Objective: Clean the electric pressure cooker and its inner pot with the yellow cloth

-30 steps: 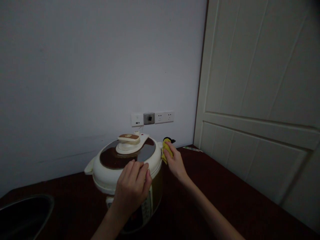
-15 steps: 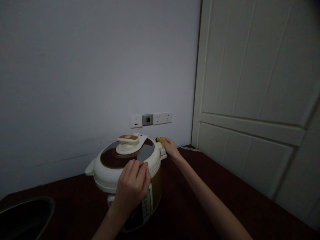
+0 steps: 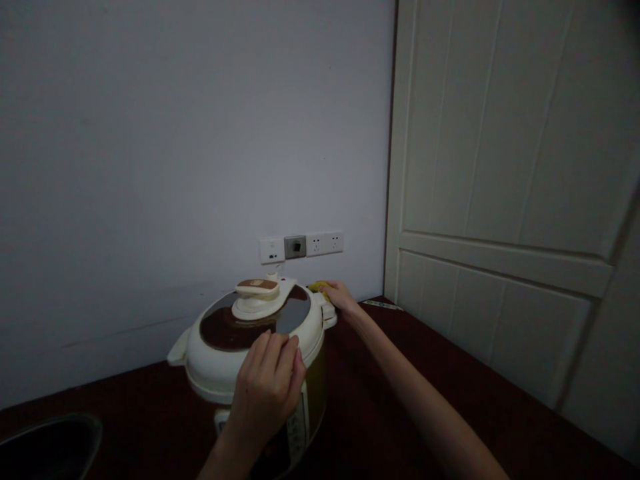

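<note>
A white and gold electric pressure cooker (image 3: 225, 363) with a dark brown lid and a cream knob stands on a dark red table (image 3: 400, 400). My left hand (image 3: 267, 390) rests on the lid's front rim, fingers curled over the edge. My right hand (image 3: 340, 297) reaches behind the cooker's right handle and is closed on a yellow cloth (image 3: 319, 287), pressed against the cooker's back right side. Most of the cloth is hidden by the hand and the cooker.
A row of wall sockets (image 3: 300, 246) sits on the white wall behind the cooker. A cream panelled door (image 3: 500, 200) stands to the right. A dark metal inner pot (image 3: 45, 450) lies at the lower left. A thin strip (image 3: 383, 305) lies by the door.
My right hand has moved with the yellow cloth from the cooker's right side round towards its back. My left hand has stayed on the lid rim. The view has shifted slightly.
</note>
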The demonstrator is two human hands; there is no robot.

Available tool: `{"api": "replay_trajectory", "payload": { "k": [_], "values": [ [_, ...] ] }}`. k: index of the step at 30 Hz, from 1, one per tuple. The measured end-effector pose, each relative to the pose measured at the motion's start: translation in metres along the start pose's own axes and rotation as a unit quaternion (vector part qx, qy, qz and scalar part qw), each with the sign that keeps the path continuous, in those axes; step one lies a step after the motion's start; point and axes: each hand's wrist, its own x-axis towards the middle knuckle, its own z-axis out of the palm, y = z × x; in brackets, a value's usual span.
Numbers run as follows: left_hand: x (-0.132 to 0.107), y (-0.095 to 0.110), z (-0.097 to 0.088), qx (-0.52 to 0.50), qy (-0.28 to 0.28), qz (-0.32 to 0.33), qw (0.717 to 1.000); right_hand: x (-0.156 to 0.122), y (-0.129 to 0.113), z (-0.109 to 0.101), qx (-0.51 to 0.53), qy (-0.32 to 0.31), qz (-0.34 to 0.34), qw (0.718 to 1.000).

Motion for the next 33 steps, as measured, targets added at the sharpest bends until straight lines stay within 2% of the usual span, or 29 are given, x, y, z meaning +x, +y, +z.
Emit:
{"api": "replay_trajectory", "payload": {
  "k": [4,8,13,15,20,23,26,29,33],
  "values": [
    [0.001,0.000,-0.001,0.002,0.004,0.002,1.000,-0.005,0.009,-0.001,0.026,0.009,0.004,1.000],
    [0.000,0.000,-0.001,0.006,0.010,0.011,1.000,-0.041,0.012,-0.009,0.036,0.039,-0.022,0.998],
    [-0.001,-0.001,0.000,0.013,0.018,0.021,1.000,-0.084,0.011,-0.012,0.064,0.047,-0.086,0.993],
    [-0.001,-0.001,0.002,0.010,0.022,0.021,0.999,-0.084,0.011,-0.008,0.100,0.062,-0.074,0.990],
    [0.000,0.000,0.003,0.007,0.018,0.014,1.000,-0.048,0.013,0.005,0.168,0.091,-0.001,0.982],
    [0.000,0.000,0.002,0.012,0.011,0.011,1.000,-0.038,0.015,0.006,0.175,0.087,0.009,0.981],
    [0.000,0.000,0.001,0.015,0.014,0.015,1.000,-0.053,0.016,-0.001,0.121,0.086,-0.010,0.989],
    [-0.002,0.000,0.001,0.016,0.012,0.013,1.000,-0.082,0.017,-0.007,0.013,0.074,-0.071,0.995],
    [-0.004,0.000,0.002,0.019,0.008,0.015,1.000,-0.102,0.018,-0.001,-0.124,0.092,-0.165,0.974]
  ]
}}
